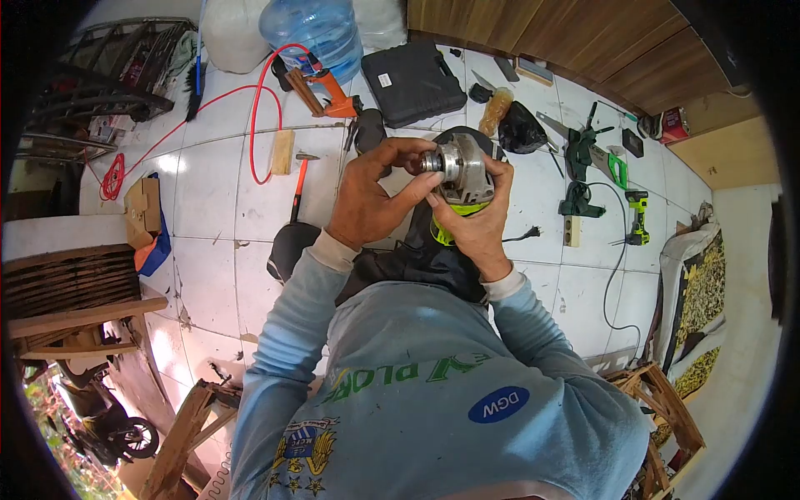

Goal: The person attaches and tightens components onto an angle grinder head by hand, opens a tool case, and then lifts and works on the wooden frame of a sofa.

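Observation:
A power tool with a grey metal head and a bright green body is held up in front of my lap. My right hand is wrapped round the body just below the metal head, with the thumb across its front. At the head's left side, my left hand pinches the round metal spindle part between thumb and fingers. The tool's lower part is hidden behind my right hand and sleeve.
On the tiled floor lie a black case, an orange nail gun with a red hose, a hammer, a wood block, a green drill, a handsaw and a power strip.

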A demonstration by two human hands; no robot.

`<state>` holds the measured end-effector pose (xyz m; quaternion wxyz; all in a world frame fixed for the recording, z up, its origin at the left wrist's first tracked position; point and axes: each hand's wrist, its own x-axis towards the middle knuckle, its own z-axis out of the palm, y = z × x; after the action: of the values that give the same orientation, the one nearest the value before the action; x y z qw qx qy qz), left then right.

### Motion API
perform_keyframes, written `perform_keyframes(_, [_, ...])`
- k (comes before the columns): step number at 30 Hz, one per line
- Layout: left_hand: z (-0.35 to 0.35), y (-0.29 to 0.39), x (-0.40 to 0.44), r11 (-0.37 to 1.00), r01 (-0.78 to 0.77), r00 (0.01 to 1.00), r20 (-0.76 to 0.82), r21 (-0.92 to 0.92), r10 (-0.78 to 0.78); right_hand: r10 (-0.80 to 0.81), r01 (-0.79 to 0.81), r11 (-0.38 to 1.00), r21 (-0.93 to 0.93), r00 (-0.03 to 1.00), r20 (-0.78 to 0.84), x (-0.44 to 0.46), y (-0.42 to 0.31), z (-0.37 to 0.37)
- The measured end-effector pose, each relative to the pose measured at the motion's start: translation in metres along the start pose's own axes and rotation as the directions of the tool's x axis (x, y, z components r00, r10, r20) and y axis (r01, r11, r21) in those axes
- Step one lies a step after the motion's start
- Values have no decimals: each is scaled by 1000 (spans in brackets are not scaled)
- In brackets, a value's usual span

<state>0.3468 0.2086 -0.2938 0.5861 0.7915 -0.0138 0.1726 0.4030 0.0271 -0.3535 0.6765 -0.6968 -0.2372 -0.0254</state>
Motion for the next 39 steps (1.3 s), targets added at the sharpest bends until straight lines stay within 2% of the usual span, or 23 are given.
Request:
perform_keyframes(6, [-1, -3, -2, 1000, -28, 1000, 1, 3, 28, -89, 94, 985, -148, 995, 37, 4, -7, -2])
perform_keyframes(12, [0, -10, -7, 999, -43, 999, -31, -32, 42, 19, -19, 996, -89, 1000, -2, -1, -2, 5])
perform_keyframes(13, [0, -11, -8, 998, -50, 998, -37, -29, 49, -6, 6, 994, -113, 1000, -3, 0, -2, 5])
perform_keyframes(16, [-2, -25, -10, 979, -201, 978, -65, -41, 198, -46, 46, 988, -146, 999, 4, 2, -5, 6])
perform_keyframes(19, [-5, -31, -8, 952, -295, 951, -69, 82, 301, -11, 13, 994, -112, 1000, 21, 2, -8, 8])
perform_keyframes(22, [1, -4, -14, 992, -41, 993, -116, -117, 28, 6, -1, 993, -118, 999, 40, 5, -7, 9])
perform_keyframes(25, [0, -15, -16, 980, 90, 989, -99, -175, -109, -12, 20, 991, -131, 998, 62, 6, -7, 8])
perform_keyframes(28, [-3, -11, -15, 964, 264, 964, -7, -10, -264, 9, -1, 994, -106, 997, 79, 5, -8, 7])
perform_keyframes(31, [-6, -15, -16, 998, 66, 998, -12, 10, -66, 2, 7, 994, -109, 997, 82, 5, -10, 8])
perform_keyframes(34, [-4, -22, -14, 978, -206, 973, -102, 26, 208, -4, 13, 994, -104, 996, 85, 4, -12, 9])
perform_keyframes(37, [-5, -2, -14, 998, -47, 990, -136, -33, 42, 6, 3, 994, -107, 997, 83, 4, -9, 12])
perform_keyframes(39, [-8, -16, -19, 996, 83, 990, -116, -20, -85, 28, -19, 995, -100, 995, 92, 4, -11, 14])
